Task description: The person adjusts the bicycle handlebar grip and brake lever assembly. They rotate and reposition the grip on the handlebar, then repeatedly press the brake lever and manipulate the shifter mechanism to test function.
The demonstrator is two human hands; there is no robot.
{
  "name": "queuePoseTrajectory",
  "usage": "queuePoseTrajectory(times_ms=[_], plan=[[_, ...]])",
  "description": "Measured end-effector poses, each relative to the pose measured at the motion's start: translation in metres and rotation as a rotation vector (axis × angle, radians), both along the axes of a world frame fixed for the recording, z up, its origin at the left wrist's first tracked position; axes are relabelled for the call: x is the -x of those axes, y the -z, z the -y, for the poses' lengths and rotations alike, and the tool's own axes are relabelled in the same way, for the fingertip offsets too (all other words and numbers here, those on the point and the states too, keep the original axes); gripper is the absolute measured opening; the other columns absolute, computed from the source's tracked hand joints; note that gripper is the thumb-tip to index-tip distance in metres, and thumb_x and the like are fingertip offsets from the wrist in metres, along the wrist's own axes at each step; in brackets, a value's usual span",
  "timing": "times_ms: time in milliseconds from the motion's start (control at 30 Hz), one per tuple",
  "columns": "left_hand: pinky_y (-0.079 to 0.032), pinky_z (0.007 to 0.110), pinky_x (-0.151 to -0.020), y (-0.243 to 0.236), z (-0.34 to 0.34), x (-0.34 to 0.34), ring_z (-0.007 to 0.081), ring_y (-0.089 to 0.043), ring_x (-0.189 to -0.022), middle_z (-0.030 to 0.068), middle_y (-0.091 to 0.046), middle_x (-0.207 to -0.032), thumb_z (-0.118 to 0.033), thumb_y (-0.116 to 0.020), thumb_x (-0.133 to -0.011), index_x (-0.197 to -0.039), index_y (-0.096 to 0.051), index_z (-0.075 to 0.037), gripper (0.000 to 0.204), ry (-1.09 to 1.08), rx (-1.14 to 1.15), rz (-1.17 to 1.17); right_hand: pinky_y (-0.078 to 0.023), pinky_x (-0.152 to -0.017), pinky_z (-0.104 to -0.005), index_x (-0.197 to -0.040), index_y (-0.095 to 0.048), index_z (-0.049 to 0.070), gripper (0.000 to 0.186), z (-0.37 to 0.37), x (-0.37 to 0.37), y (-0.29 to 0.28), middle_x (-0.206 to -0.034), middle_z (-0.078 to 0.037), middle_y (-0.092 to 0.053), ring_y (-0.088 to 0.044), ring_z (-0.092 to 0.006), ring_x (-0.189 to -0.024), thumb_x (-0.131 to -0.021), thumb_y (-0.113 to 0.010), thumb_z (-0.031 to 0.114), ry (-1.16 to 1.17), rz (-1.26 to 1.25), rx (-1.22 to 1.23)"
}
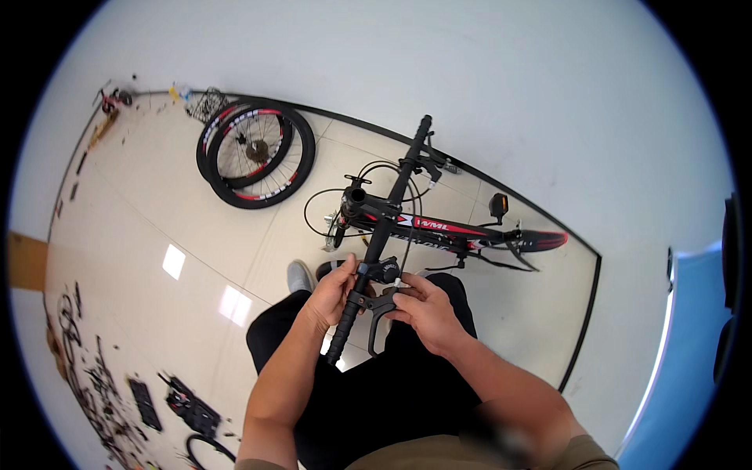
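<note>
A black bicycle handlebar (399, 184) runs from the wall side toward my lap, fixed to a black and red bicycle frame (446, 227). My left hand (335, 296) is closed round the bar beside the round black gear shifter (384, 271), its fingertips partly behind the bar. On the other side, my right hand (427, 313) pinches the body of the black brake lever (377, 321), close to where a cable enters it. The lever's curved blade points toward me. A ribbed black grip (341, 333) covers the bar's near end.
Two bicycle wheels (258, 157) lean by the wall at the far left. A pedal (498, 205) sticks up from the frame. Along the left floor lie scattered parts and an open black tool case (188, 407). My shoe (299, 276) is left of the bar.
</note>
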State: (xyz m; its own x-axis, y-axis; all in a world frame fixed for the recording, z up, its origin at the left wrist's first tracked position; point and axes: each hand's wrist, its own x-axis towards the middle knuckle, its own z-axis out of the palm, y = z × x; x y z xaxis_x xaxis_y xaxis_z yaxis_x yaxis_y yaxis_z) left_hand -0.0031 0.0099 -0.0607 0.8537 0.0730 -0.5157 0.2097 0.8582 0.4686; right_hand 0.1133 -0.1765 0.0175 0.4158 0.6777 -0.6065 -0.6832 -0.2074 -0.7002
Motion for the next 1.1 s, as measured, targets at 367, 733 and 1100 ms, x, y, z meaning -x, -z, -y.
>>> queuePoseTrajectory(times_ms=[367,733,1100], plan=[[-0.057,0.027,-0.062,0.014,-0.004,-0.009,0.0158,-0.069,-0.077,0.0076,-0.073,-0.105,-0.04,-0.065,-0.105,-0.125,-0.066,-0.005,0.041,-0.006,0.106,0.173,-0.057,-0.099,-0.0418,-0.139,-0.053,-0.008,0.042,-0.007,-0.006,0.01,-0.129,-0.015,-0.066,-0.068,-0.0242,-0.115,-0.106,-0.061,0.017,0.069,0.077,-0.058],[-0.061,0.03,-0.07,0.013,0.0,-0.008,0.0156,-0.072,-0.085,0.0054,-0.071,-0.103,-0.036,-0.061,-0.108,-0.123,-0.064,-0.003,0.036,-0.08,0.009,0.103,-0.059,-0.085,-0.0358,-0.118,-0.066,-0.002,0.024,-0.027,-0.016,0.016,-0.106,-0.007,-0.071,-0.07,-0.0183,-0.093,-0.103,-0.068,0.017,0.036,0.162,0.155],[-0.061,0.035,-0.083,0.024,0.003,-0.009,0.019,-0.073,-0.092,0.01,-0.073,-0.106,-0.03,-0.064,-0.107,-0.119,-0.065,-0.001,0.031,-0.124,0.116,0.119,-0.059,-0.082,-0.0351,-0.117,-0.067,-0.003,0.023,-0.022,-0.026,0.019,-0.104,-0.009,-0.072,-0.07,-0.0189,-0.089,-0.103,-0.068,0.015,0.072,0.118,0.012]])
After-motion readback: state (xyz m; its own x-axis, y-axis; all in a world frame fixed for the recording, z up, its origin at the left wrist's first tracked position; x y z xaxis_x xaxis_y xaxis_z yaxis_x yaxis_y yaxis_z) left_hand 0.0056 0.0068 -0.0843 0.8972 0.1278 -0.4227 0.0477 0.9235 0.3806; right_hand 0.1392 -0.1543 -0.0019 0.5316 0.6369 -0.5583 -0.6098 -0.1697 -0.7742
